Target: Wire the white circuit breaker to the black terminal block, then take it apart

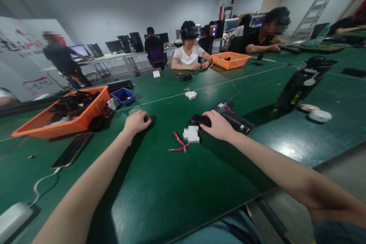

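Note:
Over the green table (148, 183), my left hand (137, 122) is closed round a small black part (145, 118). My right hand (219, 124) grips a black object (205, 121), right behind a white block-shaped module (191, 134). Red-handled pliers (180, 143) lie open just left of that module. Close beyond my right hand a black power drill (231, 116) rests on its side. Farther back on the table sits another white module (191, 94).
An orange basket (68, 127) of black parts, a blue bin (123, 96) and a phone (73, 150) are at the left. A black bottle (300, 85) and a white round case (320, 116) stand right. Across the table, a person (188, 55) sits near another orange basket (231, 61).

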A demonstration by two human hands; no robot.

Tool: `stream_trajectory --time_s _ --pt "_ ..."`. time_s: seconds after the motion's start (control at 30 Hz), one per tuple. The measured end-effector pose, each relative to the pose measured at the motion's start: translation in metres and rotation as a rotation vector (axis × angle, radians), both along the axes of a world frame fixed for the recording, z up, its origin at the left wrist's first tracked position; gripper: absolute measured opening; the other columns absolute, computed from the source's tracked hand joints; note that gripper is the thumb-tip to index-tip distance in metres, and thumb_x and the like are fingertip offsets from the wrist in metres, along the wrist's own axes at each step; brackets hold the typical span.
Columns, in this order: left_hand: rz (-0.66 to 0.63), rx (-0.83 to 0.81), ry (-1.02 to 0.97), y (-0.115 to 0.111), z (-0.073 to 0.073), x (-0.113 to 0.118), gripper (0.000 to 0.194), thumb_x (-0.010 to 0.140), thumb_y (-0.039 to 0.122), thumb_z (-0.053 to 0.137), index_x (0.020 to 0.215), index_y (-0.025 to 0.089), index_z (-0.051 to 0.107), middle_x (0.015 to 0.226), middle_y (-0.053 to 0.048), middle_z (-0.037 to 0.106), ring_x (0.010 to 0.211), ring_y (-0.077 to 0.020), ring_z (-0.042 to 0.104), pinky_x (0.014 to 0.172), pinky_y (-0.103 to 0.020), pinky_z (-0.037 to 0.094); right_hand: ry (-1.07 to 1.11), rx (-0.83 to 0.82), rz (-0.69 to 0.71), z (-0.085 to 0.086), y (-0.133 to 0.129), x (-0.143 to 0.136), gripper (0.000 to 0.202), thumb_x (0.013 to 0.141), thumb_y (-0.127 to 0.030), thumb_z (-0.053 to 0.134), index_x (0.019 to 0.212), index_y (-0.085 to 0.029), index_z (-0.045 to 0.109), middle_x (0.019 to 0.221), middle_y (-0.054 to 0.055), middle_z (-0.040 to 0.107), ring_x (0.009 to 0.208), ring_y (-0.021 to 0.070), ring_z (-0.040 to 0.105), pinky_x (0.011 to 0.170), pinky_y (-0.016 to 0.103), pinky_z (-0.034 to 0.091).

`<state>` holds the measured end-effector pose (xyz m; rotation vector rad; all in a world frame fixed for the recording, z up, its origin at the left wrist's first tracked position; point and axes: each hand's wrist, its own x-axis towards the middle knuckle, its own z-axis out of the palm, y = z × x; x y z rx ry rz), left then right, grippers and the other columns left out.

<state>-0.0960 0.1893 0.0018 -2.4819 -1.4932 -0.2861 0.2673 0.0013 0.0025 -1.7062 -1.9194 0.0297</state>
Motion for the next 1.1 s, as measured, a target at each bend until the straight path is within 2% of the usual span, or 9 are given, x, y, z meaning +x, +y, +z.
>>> stream_trajectory --time_s 0.13,0.23,0.4,0.67,0.77,0.9,1.0,1.1 --pt "0.037 -0.003 -0.065 -0.004 0.002 -0.001 0.055 0.095 0.058 0.03 0.089 0.021 0.07 0.096 -0.009 0.071 0.083 -0.0233 0.065 0.066 -0.029 0.044 -0.005 0.001 0.009 -0.001 0.001 0.001 0.034 0.087 -0.039 0.064 0.116 -0.02 0.058 0.113 0.01 0.06 0.108 0.0291 0.059 0.089 0.043 0.051" --pt "0.075 -0.014 -0.113 -0.005 0.003 -0.004 0.06 0.096 0.059 0.025 0.088 0.021 0.072 0.096 -0.01 0.073 0.086 -0.0251 0.067 0.065 -0.029 0.043 -0.016 0.011 0.018 -0.001 0.001 0.002 0.034 0.088 -0.039 0.063 0.115 -0.02 0.058 0.111 0.01 0.06 0.106 0.0282 0.059 0.089 0.042 0.051" --pt "0.15 -0.032 -0.18 -0.003 0.003 -0.008 0.068 0.097 0.059 0.019 0.086 0.021 0.074 0.083 -0.011 0.074 0.082 -0.0271 0.068 0.063 -0.03 0.042 -0.015 0.005 0.024 -0.001 0.001 0.003 0.035 0.088 -0.04 0.064 0.115 -0.02 0.058 0.112 0.01 0.06 0.105 0.0274 0.06 0.089 0.042 0.051" --pt "0.122 0.015 -0.222 -0.008 0.003 -0.006 0.062 0.098 0.054 0.023 0.082 0.02 0.073 0.083 -0.011 0.074 0.083 -0.0259 0.068 0.068 -0.03 0.044 -0.005 -0.005 0.033 0.002 -0.001 0.004 0.034 0.088 -0.041 0.063 0.114 -0.02 0.058 0.112 0.01 0.06 0.105 0.0277 0.06 0.089 0.042 0.052" --pt "0.066 0.067 -0.242 -0.011 0.011 -0.002 0.058 0.099 0.047 0.022 0.084 0.02 0.071 0.093 -0.009 0.074 0.093 -0.0245 0.067 0.076 -0.03 0.045 0.0 -0.002 0.035 0.001 -0.001 0.005 0.034 0.088 -0.042 0.063 0.114 -0.02 0.058 0.112 0.01 0.06 0.106 0.0279 0.06 0.088 0.041 0.052" --pt "0.017 0.12 -0.26 -0.016 0.035 -0.005 0.055 0.1 0.043 0.021 0.088 0.02 0.07 0.098 -0.009 0.072 0.096 -0.0228 0.065 0.08 -0.03 0.046 -0.002 0.005 0.034 -0.001 0.0 0.007 0.034 0.087 -0.041 0.064 0.114 -0.021 0.058 0.113 0.01 0.06 0.107 0.0281 0.059 0.088 0.04 0.051" --pt "-0.034 0.106 -0.246 -0.026 0.051 -0.021 0.052 0.1 0.044 0.023 0.092 0.021 0.069 0.098 -0.007 0.071 0.094 -0.0212 0.065 0.079 -0.029 0.047 -0.002 0.005 0.034 -0.002 0.0 0.007 0.034 0.087 -0.041 0.064 0.114 -0.021 0.058 0.113 0.01 0.06 0.107 0.0287 0.059 0.088 0.041 0.051" --pt "-0.169 0.021 -0.14 -0.047 0.052 -0.051 0.052 0.1 0.044 0.024 0.095 0.02 0.069 0.097 -0.008 0.07 0.092 -0.0212 0.064 0.083 -0.031 0.048 0.008 0.001 0.043 -0.002 0.0 0.008 0.034 0.087 -0.041 0.064 0.114 -0.021 0.058 0.113 0.011 0.06 0.106 0.0292 0.06 0.086 0.041 0.052"
